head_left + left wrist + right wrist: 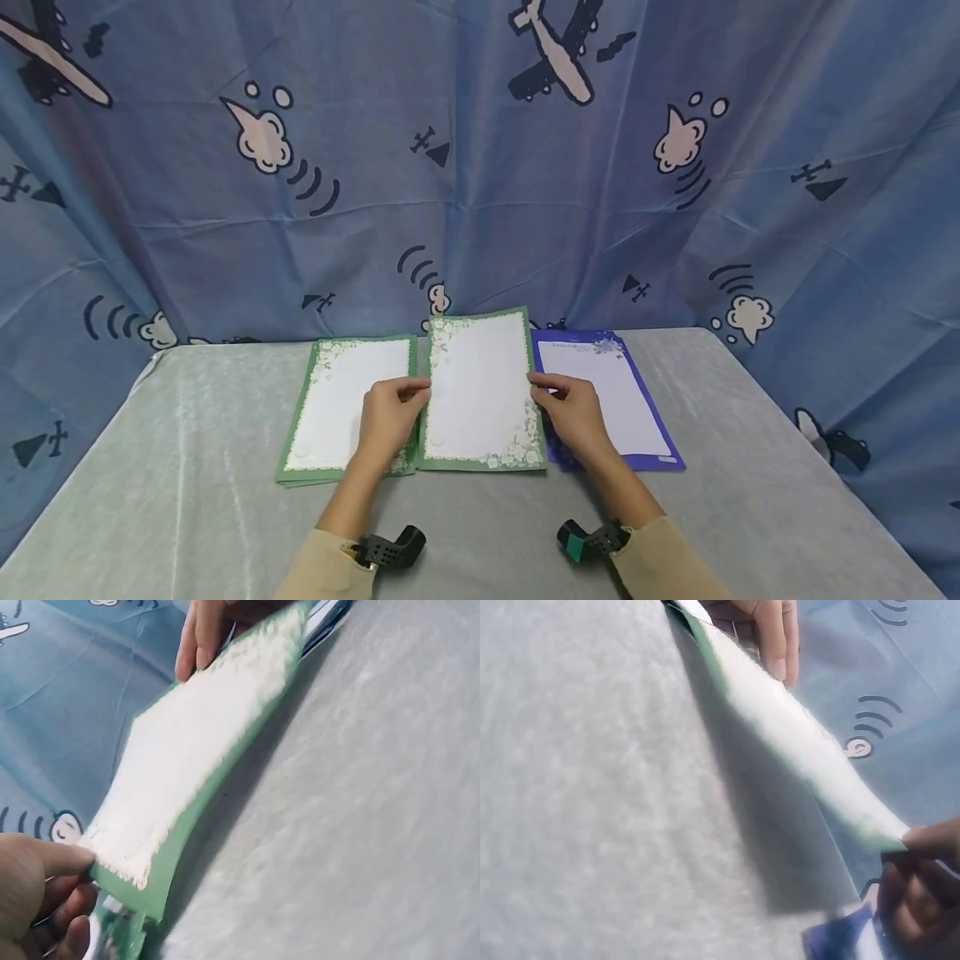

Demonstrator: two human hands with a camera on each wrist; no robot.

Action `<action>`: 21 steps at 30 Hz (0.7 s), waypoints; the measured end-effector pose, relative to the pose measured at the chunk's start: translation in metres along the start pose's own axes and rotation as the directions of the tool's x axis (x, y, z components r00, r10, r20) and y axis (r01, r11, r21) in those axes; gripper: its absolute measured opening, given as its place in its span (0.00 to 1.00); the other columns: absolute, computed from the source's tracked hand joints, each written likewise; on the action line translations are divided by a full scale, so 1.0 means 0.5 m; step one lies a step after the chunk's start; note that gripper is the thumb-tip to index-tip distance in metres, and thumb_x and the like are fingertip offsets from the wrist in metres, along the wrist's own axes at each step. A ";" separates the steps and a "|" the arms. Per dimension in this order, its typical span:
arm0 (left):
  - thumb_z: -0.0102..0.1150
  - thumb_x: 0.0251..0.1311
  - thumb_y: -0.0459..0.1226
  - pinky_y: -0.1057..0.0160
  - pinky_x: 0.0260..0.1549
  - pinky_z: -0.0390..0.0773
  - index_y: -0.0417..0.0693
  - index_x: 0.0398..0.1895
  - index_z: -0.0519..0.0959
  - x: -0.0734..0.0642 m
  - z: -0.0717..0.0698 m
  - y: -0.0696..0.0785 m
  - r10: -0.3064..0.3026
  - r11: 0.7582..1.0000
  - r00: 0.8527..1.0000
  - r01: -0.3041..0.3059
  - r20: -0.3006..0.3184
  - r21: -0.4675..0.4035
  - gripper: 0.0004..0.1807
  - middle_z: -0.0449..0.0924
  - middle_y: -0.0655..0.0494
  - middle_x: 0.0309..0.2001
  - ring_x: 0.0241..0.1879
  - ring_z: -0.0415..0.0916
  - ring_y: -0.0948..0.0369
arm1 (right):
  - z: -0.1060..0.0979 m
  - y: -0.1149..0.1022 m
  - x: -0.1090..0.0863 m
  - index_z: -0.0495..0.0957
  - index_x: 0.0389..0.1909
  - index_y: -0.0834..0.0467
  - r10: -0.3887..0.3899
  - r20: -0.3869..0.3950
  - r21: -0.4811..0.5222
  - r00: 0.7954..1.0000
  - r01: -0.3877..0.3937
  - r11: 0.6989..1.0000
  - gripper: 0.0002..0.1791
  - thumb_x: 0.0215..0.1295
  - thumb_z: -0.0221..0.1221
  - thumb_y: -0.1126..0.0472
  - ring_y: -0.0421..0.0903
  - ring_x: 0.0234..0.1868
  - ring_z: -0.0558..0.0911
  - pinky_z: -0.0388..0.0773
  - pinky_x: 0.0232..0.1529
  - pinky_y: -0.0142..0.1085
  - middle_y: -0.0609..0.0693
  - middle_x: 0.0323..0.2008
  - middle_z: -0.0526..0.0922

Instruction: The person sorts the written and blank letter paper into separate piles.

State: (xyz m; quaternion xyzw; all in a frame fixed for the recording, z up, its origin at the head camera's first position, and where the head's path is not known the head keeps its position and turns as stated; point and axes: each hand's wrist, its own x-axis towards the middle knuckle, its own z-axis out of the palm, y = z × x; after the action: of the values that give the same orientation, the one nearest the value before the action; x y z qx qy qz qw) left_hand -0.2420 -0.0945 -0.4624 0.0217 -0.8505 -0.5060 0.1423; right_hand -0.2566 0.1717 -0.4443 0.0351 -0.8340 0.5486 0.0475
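Observation:
A sheet of paper with a green floral border is raised off the table, pinched at its two side edges. My left hand holds its left edge between thumb and fingers, and my right hand pinches the right edge. In the left wrist view the sheet bends slightly, with the left thumb on its face. The right wrist view shows the sheet above its own shadow. Below the left hand lies a stack of similar green-bordered sheets; a blue-bordered sheet lies under the right hand.
A grey cloth covers the table. Behind it hangs a blue curtain printed with planes and clouds, close to the table's back edge. Each wrist wears a black camera mount, one on the left and one on the right.

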 end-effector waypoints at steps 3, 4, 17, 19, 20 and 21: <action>0.66 0.64 0.36 0.63 0.36 0.81 0.47 0.44 0.89 0.002 -0.012 0.004 -0.034 0.999 0.999 0.034 0.018 -0.011 0.08 0.90 0.50 0.40 0.38 0.84 0.57 | -0.003 -0.007 -0.002 0.84 0.56 0.62 0.001 0.020 0.012 1.000 -0.001 1.000 0.15 0.71 0.59 0.67 0.38 0.31 0.78 0.79 0.32 0.29 0.63 0.54 0.85; 0.66 0.64 0.37 0.63 0.35 0.80 0.48 0.44 0.89 0.003 -0.017 0.006 -0.045 0.999 0.999 0.046 0.025 -0.016 0.08 0.89 0.50 0.39 0.38 0.84 0.57 | -0.003 -0.009 -0.003 0.84 0.56 0.62 0.004 0.025 0.019 1.000 -0.004 1.000 0.15 0.71 0.59 0.67 0.38 0.31 0.79 0.81 0.33 0.30 0.63 0.54 0.85; 0.65 0.65 0.40 0.59 0.44 0.80 0.51 0.48 0.88 0.016 -0.095 0.051 -0.078 0.995 0.996 0.081 0.048 -0.062 0.10 0.88 0.50 0.43 0.45 0.83 0.55 | -0.003 -0.066 -0.020 0.84 0.57 0.58 -0.068 0.065 -0.007 0.996 0.068 0.998 0.16 0.71 0.60 0.63 0.41 0.32 0.85 0.85 0.44 0.42 0.60 0.55 0.85; 0.65 0.66 0.40 0.59 0.45 0.79 0.51 0.48 0.88 0.016 -0.109 0.056 -0.074 0.995 0.997 0.076 0.039 -0.067 0.11 0.88 0.49 0.44 0.45 0.82 0.55 | 0.001 -0.078 -0.024 0.84 0.57 0.58 -0.076 0.065 -0.005 0.995 0.076 0.997 0.16 0.71 0.61 0.63 0.42 0.32 0.86 0.85 0.44 0.42 0.60 0.55 0.85; 0.65 0.66 0.40 0.58 0.45 0.79 0.51 0.48 0.88 0.016 -0.115 0.058 -0.071 0.995 0.997 0.074 0.035 -0.066 0.11 0.88 0.49 0.44 0.45 0.82 0.54 | 0.003 -0.083 -0.025 0.84 0.57 0.58 -0.079 0.065 -0.004 0.995 0.079 0.997 0.16 0.71 0.61 0.63 0.43 0.32 0.86 0.85 0.44 0.40 0.60 0.55 0.86; 0.65 0.66 0.40 0.58 0.45 0.79 0.50 0.49 0.88 0.015 -0.121 0.060 -0.068 0.996 0.997 0.070 0.028 -0.062 0.11 0.88 0.49 0.44 0.45 0.82 0.54 | 0.006 -0.089 -0.026 0.84 0.57 0.58 -0.080 0.067 0.002 0.995 0.080 0.997 0.16 0.71 0.61 0.62 0.43 0.32 0.86 0.85 0.43 0.38 0.60 0.55 0.85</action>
State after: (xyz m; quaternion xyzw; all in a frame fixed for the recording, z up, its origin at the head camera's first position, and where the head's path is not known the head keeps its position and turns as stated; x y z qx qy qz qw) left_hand -0.2302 -0.1329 -0.4078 0.0400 -0.8346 -0.5374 0.1142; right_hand -0.2390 0.1517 -0.4065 0.0868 -0.8334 0.5443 0.0413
